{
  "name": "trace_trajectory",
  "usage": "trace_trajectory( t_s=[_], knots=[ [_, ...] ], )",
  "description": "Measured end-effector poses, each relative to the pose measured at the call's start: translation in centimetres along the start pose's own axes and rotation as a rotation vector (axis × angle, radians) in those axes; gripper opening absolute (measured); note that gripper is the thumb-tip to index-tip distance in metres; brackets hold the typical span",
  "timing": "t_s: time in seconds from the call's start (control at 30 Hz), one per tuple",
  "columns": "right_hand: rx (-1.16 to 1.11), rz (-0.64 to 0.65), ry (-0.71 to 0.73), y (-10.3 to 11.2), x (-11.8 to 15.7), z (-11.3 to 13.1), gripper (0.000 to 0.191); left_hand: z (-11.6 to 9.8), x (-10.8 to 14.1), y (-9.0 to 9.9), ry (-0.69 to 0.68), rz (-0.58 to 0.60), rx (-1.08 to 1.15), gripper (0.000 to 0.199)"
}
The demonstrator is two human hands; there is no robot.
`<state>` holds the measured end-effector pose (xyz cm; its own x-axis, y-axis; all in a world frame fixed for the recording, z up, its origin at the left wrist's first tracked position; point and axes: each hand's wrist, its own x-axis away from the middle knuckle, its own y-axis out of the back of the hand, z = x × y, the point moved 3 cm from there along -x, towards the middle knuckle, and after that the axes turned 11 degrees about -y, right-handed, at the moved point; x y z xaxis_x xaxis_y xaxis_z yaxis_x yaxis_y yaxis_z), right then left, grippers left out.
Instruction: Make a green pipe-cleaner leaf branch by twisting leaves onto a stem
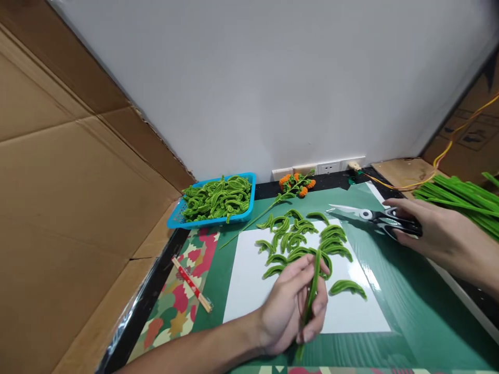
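Observation:
My left hand (pixel 294 304) is closed around a green pipe cleaner (pixel 314 283), held upright and slightly tilted over a white sheet (pixel 249 291). Off to the right, my right hand (pixel 436 234) has its thumb and fingers around the black handles of a pair of scissors (pixel 384 221). The pale blades point left, toward the wall side of the sheet. Many short, curved green pipe cleaner pieces (pixel 296 240) lie on the sheet. One curved piece (pixel 348 288) lies apart, to the right of my left hand.
A blue basket (pixel 253 195) full of green twisted pieces stands at the back left. Beside it lies an orange flower stem (pixel 278 200). Wrapped chopsticks (pixel 192 284) are at left. Long green pipe cleaners (pixel 463 200) lie far right, near a yellow cable (pixel 444 156). Cardboard (pixel 78 208) walls the left side.

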<state>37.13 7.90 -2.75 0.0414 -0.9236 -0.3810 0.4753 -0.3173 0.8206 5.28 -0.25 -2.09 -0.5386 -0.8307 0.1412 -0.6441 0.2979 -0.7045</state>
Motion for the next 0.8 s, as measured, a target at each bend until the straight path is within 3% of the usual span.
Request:
trace_trajectory(
  t_s=[0.1, 0.2, 0.43, 0.8],
  knots=[
    [-0.045, -0.145, 0.056, 0.7, 0.2, 2.8, 0.037, -2.3, -0.3, -0.6, 0.021, -0.028, 0.052, 0.023],
    [-0.088, -0.261, 0.116, 1.3, 0.7, 5.7, 0.045, -4.2, -0.7, -0.9, 0.022, -0.071, 0.068, 0.028],
    [-0.196, -0.079, 0.281, 0.4, 1.5, 9.6, 0.068, -6.1, -1.0, -1.4, -0.104, -0.123, -0.039, 0.036],
    [-0.181, -0.082, 0.364, 0.0, 2.2, 10.7, 0.069, -6.6, -1.1, -1.4, -0.29, -0.158, -0.214, 0.029]
  ],
)
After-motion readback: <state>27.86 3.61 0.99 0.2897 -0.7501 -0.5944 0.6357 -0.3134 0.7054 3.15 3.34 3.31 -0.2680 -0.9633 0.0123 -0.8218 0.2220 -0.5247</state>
